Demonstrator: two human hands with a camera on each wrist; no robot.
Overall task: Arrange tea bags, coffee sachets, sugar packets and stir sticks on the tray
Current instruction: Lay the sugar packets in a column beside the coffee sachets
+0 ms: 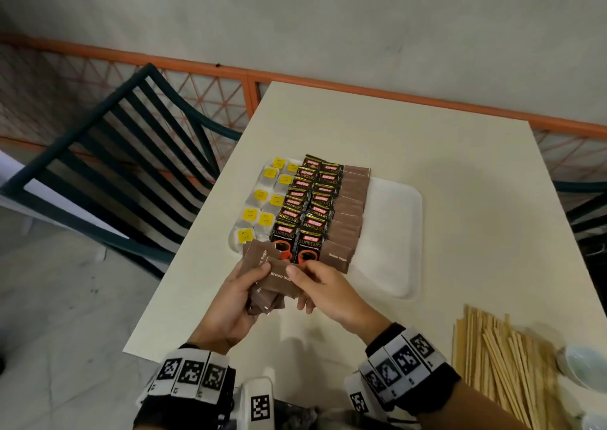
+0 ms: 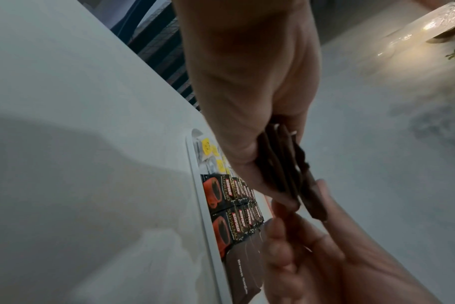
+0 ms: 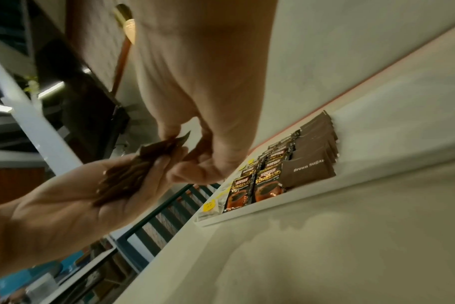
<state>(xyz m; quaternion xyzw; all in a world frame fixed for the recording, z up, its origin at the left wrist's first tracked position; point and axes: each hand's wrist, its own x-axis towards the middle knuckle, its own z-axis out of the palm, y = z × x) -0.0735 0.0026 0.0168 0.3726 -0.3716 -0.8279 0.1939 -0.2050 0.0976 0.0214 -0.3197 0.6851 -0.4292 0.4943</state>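
Note:
A white tray on the table holds tea bags with yellow tags, two rows of black coffee sachets and a row of brown sugar packets. Just in front of the tray, my left hand grips a fanned stack of brown sugar packets. My right hand pinches the top packet of that stack between thumb and fingers. In the left wrist view the stack shows edge-on; in the right wrist view the stack lies across the left palm.
A pile of wooden stir sticks lies at the table's near right, beside a pale bowl. The tray's right half is bare. A dark slatted chair stands left of the table, and an orange railing runs behind it.

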